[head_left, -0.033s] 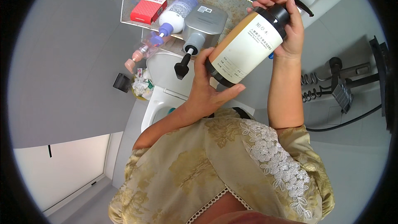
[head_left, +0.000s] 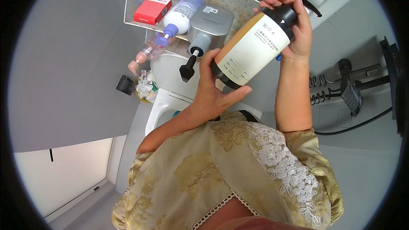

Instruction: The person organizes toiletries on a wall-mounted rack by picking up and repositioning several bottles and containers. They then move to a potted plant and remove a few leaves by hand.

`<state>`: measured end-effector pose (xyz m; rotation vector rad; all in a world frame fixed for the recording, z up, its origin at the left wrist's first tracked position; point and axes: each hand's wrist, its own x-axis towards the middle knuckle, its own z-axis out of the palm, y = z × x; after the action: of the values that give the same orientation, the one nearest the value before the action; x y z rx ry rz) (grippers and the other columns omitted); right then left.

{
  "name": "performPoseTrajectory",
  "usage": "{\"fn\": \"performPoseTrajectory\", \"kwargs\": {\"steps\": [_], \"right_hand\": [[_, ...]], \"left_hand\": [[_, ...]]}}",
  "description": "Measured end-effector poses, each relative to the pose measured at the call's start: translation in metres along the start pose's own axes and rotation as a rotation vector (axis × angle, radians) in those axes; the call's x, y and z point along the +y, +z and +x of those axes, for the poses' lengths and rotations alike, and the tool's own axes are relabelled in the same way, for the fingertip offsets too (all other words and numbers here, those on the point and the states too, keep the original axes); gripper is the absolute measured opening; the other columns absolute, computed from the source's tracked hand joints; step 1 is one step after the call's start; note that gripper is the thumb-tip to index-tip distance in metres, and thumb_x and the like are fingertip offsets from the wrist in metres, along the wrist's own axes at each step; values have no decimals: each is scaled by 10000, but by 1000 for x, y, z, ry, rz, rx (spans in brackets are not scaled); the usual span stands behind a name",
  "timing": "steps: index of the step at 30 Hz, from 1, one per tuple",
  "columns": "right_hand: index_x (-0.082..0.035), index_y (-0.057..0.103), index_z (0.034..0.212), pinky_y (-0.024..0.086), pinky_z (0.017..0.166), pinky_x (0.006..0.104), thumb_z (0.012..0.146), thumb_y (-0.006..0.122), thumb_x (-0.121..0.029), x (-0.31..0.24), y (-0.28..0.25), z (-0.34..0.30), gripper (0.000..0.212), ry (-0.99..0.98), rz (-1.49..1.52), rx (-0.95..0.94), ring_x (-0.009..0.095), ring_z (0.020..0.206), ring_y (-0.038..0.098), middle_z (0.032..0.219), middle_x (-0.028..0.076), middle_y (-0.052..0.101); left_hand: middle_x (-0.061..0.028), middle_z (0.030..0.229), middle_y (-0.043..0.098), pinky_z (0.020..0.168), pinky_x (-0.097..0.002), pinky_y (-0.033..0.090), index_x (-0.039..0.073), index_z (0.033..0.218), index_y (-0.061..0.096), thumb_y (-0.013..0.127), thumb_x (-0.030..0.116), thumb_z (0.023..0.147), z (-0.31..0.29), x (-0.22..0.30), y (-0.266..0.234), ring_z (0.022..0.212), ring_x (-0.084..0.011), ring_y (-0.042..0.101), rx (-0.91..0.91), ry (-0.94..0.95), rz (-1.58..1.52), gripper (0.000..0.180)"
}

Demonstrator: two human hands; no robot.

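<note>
Both of my hands hold an amber bottle [head_left: 255, 47] with a black cap, a black base and a cream label turned up toward me. It lies tilted, its cap end at the upper right. My left hand [head_left: 209, 99] grips the base end, thumb underneath and fingers along the side. Around the shoulder and cap, my right hand [head_left: 300, 42] is closed, with some of its fingers hidden behind the bottle. Just left of the held bottle, a grey pump bottle [head_left: 212, 20] with a black nozzle lies in the wire mesh basket [head_left: 242, 20].
The basket also holds a red box [head_left: 152, 10] and a white bottle with a purple pump [head_left: 182, 15]. Below it are a clear bottle with a pink pump [head_left: 149, 52], a white toilet [head_left: 174, 76] and a bin with crumpled tissue [head_left: 146, 87]. Black fittings [head_left: 351, 96] and coiled hoses line the right wall.
</note>
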<state>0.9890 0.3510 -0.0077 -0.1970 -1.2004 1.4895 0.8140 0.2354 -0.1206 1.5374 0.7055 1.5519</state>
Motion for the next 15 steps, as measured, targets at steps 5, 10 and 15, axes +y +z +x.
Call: {"fn": "performPoseTrajectory", "kwargs": {"steps": [5, 10, 15], "right_hand": [[36, 541, 1112, 505, 873, 393, 970, 388, -359, 7, -5, 2, 447, -2, 22, 28, 281, 960, 619, 1036, 208, 621], [31, 548, 1110, 510, 864, 391, 973, 389, -354, 7, -6, 3, 438, 19, 30, 21, 272, 959, 623, 1038, 200, 626], [8, 572, 1058, 524, 837, 388, 975, 389, -351, 8, -6, 2, 411, 5, -6, 50, 266, 926, 637, 1007, 192, 638]], "left_hand": [[-122, 1306, 345, 986, -381, 388, 87, 1383, 111, 785, 105, 712, 2, -8, -2, 1195, -220, 434, 13, -62, 4, 951], [-126, 1314, 339, 999, -389, 377, 90, 1386, 115, 793, 124, 708, 3, -10, -4, 1209, -224, 419, -16, -89, -29, 960], [-134, 1329, 331, 1025, -395, 339, 80, 1385, 136, 816, 162, 687, 2, -15, -8, 1244, -230, 373, -53, -41, 88, 978]]}}
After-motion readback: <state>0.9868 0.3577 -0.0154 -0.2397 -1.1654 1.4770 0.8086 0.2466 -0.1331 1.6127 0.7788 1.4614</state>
